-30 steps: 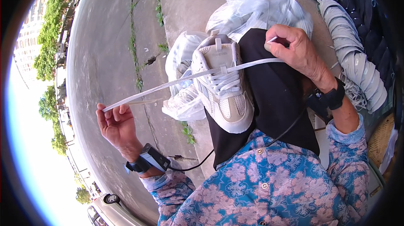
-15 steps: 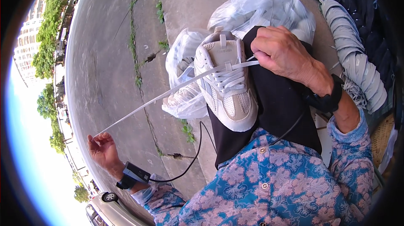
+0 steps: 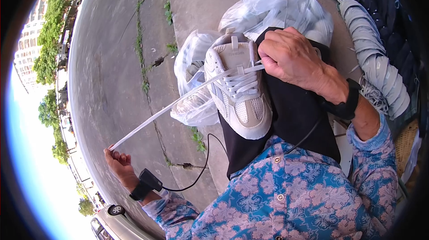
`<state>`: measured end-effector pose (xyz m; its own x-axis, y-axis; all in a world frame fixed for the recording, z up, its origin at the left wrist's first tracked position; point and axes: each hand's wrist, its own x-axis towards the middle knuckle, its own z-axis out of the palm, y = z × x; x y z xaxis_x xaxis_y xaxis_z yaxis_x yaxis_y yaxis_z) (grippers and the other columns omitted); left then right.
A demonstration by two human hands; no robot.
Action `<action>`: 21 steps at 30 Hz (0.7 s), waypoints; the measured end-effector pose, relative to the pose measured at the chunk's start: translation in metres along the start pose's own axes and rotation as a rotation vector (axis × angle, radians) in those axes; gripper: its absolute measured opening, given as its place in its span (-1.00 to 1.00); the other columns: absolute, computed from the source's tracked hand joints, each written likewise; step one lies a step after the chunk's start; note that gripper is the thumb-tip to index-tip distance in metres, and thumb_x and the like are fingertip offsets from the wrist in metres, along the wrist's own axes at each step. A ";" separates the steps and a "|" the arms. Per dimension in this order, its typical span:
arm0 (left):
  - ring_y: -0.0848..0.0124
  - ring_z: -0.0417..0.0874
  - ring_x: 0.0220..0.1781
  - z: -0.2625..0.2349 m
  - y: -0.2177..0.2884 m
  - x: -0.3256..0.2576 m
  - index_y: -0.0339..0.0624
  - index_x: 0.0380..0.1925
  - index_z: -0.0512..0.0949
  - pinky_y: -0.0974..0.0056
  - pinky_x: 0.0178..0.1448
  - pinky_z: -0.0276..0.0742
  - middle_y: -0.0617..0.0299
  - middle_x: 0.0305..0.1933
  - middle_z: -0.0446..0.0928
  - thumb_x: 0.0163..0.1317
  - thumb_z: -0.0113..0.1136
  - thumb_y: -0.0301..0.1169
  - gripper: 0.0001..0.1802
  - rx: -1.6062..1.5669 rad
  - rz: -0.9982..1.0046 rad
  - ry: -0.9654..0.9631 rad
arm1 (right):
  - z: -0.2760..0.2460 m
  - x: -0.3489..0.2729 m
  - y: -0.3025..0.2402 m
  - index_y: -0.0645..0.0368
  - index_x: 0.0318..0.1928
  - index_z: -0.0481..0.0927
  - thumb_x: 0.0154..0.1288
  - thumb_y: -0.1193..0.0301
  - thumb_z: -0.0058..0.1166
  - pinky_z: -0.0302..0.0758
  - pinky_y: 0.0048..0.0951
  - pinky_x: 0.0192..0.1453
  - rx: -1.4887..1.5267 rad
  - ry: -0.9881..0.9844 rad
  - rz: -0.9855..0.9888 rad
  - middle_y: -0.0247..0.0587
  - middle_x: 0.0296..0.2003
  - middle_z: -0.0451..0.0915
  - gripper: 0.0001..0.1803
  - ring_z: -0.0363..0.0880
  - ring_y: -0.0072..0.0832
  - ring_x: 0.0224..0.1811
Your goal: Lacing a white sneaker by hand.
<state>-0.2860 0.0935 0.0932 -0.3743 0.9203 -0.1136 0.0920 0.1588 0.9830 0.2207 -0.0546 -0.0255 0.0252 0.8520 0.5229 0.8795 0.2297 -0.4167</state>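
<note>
The right hand [image 3: 292, 59] is closed over the upper part of a white sneaker [image 3: 239, 90], its fingers curled down against the tongue and the top eyelets, where the lace is pinched (the fingertips themselves are hidden under the knuckles). A black band [image 3: 344, 103] is worn at that wrist, and a thin black cable is led from it across the lap. The sneaker is rested on a black-trousered thigh [image 3: 290, 119], toe toward the person and heel away. From the top eyelets a flat white shoelace [image 3: 178, 101] is drawn taut, out and down to the left over the pavement. Its far end is gripped in the left hand [image 3: 118, 162], which is closed on it with the fingers folded together, well apart from the shoe. A black wrist device [image 3: 145, 184] is strapped on just behind that hand.

Just beside the sneaker, on the ground, a clear plastic bag [image 3: 192, 83] with another pale shoe inside is seen; a second, fuller plastic bag [image 3: 277, 10] is set beyond the knee. A stack of grey soles [image 3: 380, 61] is laid to the right. Blue floral sleeves [image 3: 286, 195] are worn on both arms.
</note>
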 end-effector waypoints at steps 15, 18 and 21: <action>0.69 0.18 -0.64 0.183 -0.016 -0.083 -0.24 -0.11 0.56 0.50 -0.57 0.06 0.45 -0.54 0.32 0.49 -0.05 -0.22 -0.68 0.023 0.056 -0.712 | 0.003 0.006 -0.006 0.19 -0.41 0.50 0.08 0.53 0.14 0.40 -0.25 -0.14 0.053 -0.079 0.005 -0.20 -0.46 0.50 -0.93 0.54 -0.26 -0.37; 0.60 0.34 -0.50 0.224 -0.026 -0.116 -0.31 -0.14 0.59 0.47 -0.41 0.24 0.36 -0.48 0.43 0.43 -0.04 -0.36 -0.73 0.185 0.124 -0.930 | 0.001 0.006 -0.008 0.17 -0.42 0.50 0.08 0.53 0.14 0.38 -0.26 -0.13 0.020 -0.101 -0.006 -0.23 -0.47 0.48 -0.93 0.52 -0.30 -0.36; 0.64 0.29 -0.46 0.240 -0.025 -0.137 -0.32 -0.14 0.61 0.50 -0.38 0.18 0.44 -0.48 0.41 0.44 0.02 -0.34 -0.73 0.315 0.142 -1.027 | 0.001 0.006 -0.008 0.17 -0.42 0.50 0.08 0.53 0.13 0.36 -0.28 -0.14 0.043 -0.101 0.005 -0.26 -0.48 0.47 -0.93 0.51 -0.32 -0.36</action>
<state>-0.0156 0.0493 0.0499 0.5967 0.7739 -0.2123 0.3610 -0.0225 0.9323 0.2133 -0.0506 -0.0194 -0.0209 0.8958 0.4440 0.8581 0.2440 -0.4518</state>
